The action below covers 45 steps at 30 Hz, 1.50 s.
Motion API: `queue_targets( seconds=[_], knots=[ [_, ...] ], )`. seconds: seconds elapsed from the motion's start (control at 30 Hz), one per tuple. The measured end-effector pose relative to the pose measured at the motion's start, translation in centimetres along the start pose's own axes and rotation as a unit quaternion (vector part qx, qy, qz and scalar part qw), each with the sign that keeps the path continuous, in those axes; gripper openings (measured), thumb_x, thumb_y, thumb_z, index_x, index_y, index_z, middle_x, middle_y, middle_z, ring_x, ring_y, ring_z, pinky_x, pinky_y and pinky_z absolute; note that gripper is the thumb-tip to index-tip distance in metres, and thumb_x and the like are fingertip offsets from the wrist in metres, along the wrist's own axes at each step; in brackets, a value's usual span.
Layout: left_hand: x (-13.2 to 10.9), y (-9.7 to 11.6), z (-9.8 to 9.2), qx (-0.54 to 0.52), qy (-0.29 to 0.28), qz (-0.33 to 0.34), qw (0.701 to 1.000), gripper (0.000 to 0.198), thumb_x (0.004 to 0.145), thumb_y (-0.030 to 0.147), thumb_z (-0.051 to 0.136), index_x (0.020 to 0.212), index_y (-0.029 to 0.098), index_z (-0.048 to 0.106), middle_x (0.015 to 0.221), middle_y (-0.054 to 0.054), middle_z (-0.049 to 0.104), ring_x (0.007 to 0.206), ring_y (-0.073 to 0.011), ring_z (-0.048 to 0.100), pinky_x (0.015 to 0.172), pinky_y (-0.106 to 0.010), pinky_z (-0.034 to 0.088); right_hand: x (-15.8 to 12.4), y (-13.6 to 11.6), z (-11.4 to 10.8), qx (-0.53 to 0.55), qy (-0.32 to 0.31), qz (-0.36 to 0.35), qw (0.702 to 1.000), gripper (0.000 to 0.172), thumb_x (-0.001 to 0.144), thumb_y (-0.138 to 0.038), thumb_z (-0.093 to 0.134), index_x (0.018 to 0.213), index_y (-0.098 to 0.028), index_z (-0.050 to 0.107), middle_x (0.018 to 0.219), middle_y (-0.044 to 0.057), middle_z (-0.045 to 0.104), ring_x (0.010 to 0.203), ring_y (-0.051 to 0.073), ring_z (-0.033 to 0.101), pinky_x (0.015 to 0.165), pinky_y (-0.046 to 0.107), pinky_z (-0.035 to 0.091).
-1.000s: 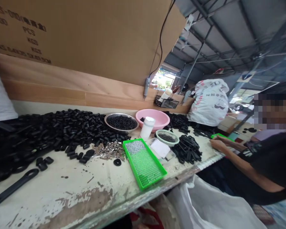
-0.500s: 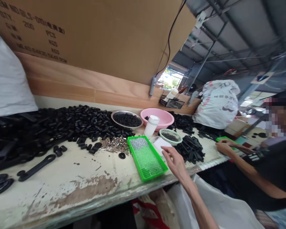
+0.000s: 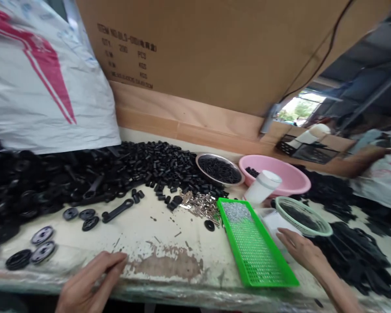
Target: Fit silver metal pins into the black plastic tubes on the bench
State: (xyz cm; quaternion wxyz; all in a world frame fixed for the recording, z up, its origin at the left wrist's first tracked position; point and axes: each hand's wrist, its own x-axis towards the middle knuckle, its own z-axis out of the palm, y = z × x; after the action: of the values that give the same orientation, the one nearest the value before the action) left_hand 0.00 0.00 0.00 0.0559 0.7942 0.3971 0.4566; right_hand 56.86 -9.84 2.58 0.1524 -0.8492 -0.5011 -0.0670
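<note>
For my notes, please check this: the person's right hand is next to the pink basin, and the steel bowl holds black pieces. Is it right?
Not quite. The right hand is next to the green perforated tray, as the head view shows. The steel bowl does hold black pieces.

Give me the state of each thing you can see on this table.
left hand, curled at the table edge, nothing visible in it
green tray, silver bits heaped at far end, mesh otherwise bare
right hand, open, beside the green tray
steel bowl, full of black pins
pink basin, a few black pieces inside
white bottle, capped, standing
round basket, dark bits inside
</note>
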Motion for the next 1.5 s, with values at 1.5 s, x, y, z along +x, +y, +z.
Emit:
queue_targets(
  seconds=[1.5],
  knots=[
    [7.7,-5.9,4.7,0.111,-0.103,0.063,0.986,0.025,0.093,0.021,0.052,0.118,0.022,0.055,0.121,-0.01,0.055,0.113,-0.0273,0.05,0.094,-0.046,0.046,17.3,-28.6,4.3,0.183,-0.197,-0.192,0.944,0.029,0.091,-0.031,0.045,0.1,-0.016,0.068,0.09,0.005,0.07,0.078,0.017,0.067,0.07,0.027,0.054]
  ],
)
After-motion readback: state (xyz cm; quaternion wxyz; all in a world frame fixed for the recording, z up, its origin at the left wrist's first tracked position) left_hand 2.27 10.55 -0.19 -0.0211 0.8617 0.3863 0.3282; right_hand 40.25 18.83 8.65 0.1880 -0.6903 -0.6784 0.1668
